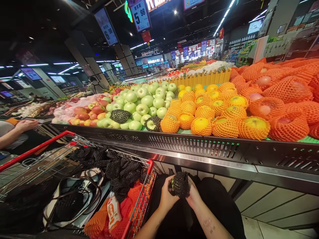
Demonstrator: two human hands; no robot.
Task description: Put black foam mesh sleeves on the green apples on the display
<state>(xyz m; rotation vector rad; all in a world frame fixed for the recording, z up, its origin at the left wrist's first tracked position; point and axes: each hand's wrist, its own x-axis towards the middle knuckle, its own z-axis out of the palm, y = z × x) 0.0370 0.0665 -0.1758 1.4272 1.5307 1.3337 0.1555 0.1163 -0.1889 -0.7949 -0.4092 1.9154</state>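
Low in front of my lap, a green apple in a black foam net sleeve sits between my two hands; a bit of green shows at its left side. My left hand curls around the left of it, and my right hand grips the right side, where the net covers it. Above, on the display, lie many bare green apples. Two fruits among them wear black nets: one netted apple toward the left and another netted apple at the front edge.
A shopping cart at left holds black foam nets, orange nets and a bag. Oranges in orange nets and larger netted fruit fill the display's right. Its black front rim stands before me. Another person's hand is far left.
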